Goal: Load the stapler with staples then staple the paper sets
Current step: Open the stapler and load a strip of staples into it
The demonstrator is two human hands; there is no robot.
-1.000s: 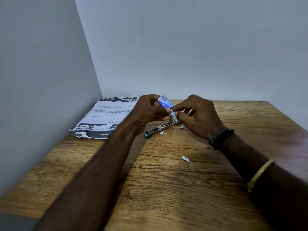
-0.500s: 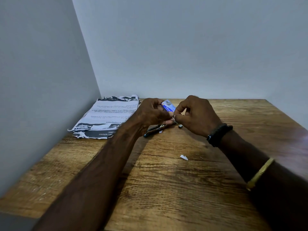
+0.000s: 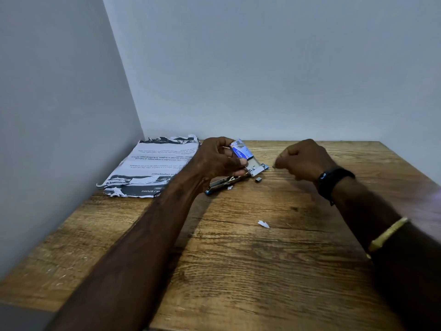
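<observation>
My left hand (image 3: 218, 160) grips a small blue staple box (image 3: 240, 150) just above the table. Under it the stapler (image 3: 224, 182) lies opened out flat, its metal magazine showing and its blue-tipped head (image 3: 260, 168) pointing right. A short loose piece of staples (image 3: 258, 179) lies beside the head. My right hand (image 3: 304, 161) hovers to the right of the stapler with fingers curled, thumb and forefinger pinching a tiny grey bit that looks like staples. The printed paper sets (image 3: 155, 163) lie stacked in the back left corner.
The wooden table (image 3: 262, 271) stands against a wall on the left and one behind. A torn paper scrap (image 3: 263, 224) lies mid-table and a smaller scrap (image 3: 229, 187) sits by the stapler. My right wrist wears a black band and a yellow bangle.
My right hand has pulled away to the right from the staple box, fingers still pinched. My left hand keeps the box over the stapler, whose head now shows uncovered.
</observation>
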